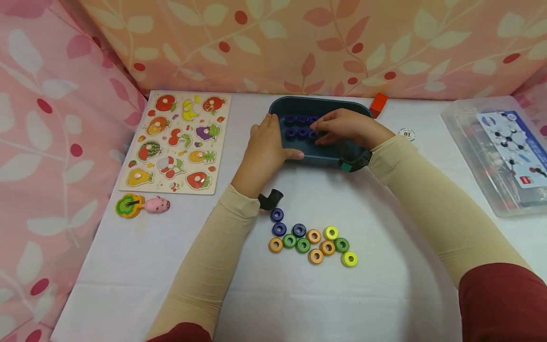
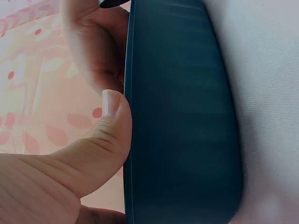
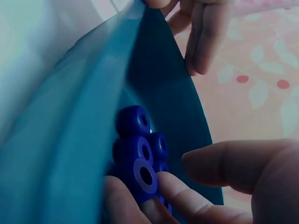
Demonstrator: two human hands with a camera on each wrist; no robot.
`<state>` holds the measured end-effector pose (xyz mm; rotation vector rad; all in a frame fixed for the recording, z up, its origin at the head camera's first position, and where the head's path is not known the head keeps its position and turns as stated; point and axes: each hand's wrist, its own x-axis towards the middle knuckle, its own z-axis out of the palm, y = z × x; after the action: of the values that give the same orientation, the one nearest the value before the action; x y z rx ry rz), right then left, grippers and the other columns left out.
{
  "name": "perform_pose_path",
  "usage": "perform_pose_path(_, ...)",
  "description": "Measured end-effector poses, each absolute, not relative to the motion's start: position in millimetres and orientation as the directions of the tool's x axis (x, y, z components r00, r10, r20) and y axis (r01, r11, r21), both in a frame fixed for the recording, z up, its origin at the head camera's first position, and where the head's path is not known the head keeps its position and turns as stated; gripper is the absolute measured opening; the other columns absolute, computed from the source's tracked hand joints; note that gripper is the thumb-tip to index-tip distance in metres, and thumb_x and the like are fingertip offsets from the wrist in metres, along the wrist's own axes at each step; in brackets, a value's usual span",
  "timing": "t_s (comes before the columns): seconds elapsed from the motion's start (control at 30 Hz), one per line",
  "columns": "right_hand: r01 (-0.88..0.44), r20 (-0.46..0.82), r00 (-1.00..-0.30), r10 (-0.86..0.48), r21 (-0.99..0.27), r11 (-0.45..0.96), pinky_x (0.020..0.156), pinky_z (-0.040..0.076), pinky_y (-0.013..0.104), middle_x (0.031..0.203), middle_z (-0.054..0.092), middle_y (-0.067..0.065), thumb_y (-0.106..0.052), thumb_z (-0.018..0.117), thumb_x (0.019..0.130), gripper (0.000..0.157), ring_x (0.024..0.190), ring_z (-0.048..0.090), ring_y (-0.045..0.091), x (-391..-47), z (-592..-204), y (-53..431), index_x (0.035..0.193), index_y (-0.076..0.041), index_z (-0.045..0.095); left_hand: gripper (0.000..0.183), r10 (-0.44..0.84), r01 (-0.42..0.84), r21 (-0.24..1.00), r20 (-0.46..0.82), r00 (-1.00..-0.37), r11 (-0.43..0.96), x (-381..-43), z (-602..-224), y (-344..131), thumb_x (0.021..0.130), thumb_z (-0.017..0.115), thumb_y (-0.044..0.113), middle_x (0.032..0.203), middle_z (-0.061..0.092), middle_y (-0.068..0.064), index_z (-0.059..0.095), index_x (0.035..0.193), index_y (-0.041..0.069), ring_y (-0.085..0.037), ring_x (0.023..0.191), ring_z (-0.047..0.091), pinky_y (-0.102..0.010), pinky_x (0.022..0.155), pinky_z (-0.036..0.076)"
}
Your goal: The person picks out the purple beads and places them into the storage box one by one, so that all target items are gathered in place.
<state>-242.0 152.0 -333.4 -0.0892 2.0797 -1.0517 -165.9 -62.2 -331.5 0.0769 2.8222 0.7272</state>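
Note:
A dark teal tray stands at the back of the table, with several dark blue rings in two rows inside. My right hand reaches into it. Its fingers lie on both sides of the nearest blue ring at the row's end, while the thumb stays apart from it. At the tray's left end my left hand rests with straight fingers along the wall. The left thumb presses on the near rim.
Loose blue, green, orange and yellow rings lie before the tray. To the left are a fruit puzzle board, a toy tree and a pink pig. Rightward are a red block, a round token and a clear box.

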Motion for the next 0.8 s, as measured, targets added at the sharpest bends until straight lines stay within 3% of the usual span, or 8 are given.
perform_pose_path(0.2,0.255,-0.6,-0.7,-0.386,-0.716,0.65,0.111,0.042,0.04,0.152,0.047,0.012,-0.036,0.048,0.106,0.049,0.124,0.063,0.023,-240,-334,152,0.147,-0.008,0.049,0.116,0.1,-0.008,0.477,-0.201,-0.974,0.879,-166,-333,-65,0.075,0.083,0.053,0.167,0.021,-0.015,0.021,0.158,0.0,-0.037,0.141,0.033,-0.041,0.119,0.03)
perform_pose_path(0.43,0.19,-0.529,-0.731,-0.43,-0.764,0.616,0.087,0.055,0.028,0.138,0.058,0.01,-0.039,0.051,0.105,0.043,0.098,0.068,0.019,-207,-311,156,0.132,-0.009,0.062,0.117,0.105,-0.006,0.484,-0.202,-0.974,0.875,-166,-335,-65,0.075,0.083,0.053,0.167,0.02,-0.015,0.02,0.158,0.0,-0.037,0.142,0.032,-0.041,0.12,0.029)
perform_pose_path(0.63,0.12,-0.535,-0.595,-0.599,-0.797,0.592,0.085,0.054,0.032,0.121,0.069,0.011,-0.029,0.06,0.101,0.03,0.097,0.066,0.028,-158,-310,149,0.119,-0.007,0.07,0.116,0.111,0.009,0.488,-0.181,-0.977,0.873,-167,-335,-64,0.075,0.084,0.052,0.166,0.022,-0.016,0.022,0.158,-0.001,-0.037,0.142,0.033,-0.041,0.12,0.028)
perform_pose_path(0.8,-0.066,-0.488,-0.498,-0.717,-0.803,0.592,0.078,0.051,0.028,0.109,0.073,0.003,-0.021,0.075,0.091,0.022,0.087,0.063,0.02,-124,-339,131,0.11,-0.011,0.076,0.116,0.123,0.019,0.486,-0.183,-0.975,0.874,-167,-333,-64,0.075,0.084,0.052,0.166,0.022,-0.016,0.022,0.157,-0.001,-0.036,0.144,0.031,-0.041,0.12,0.026)
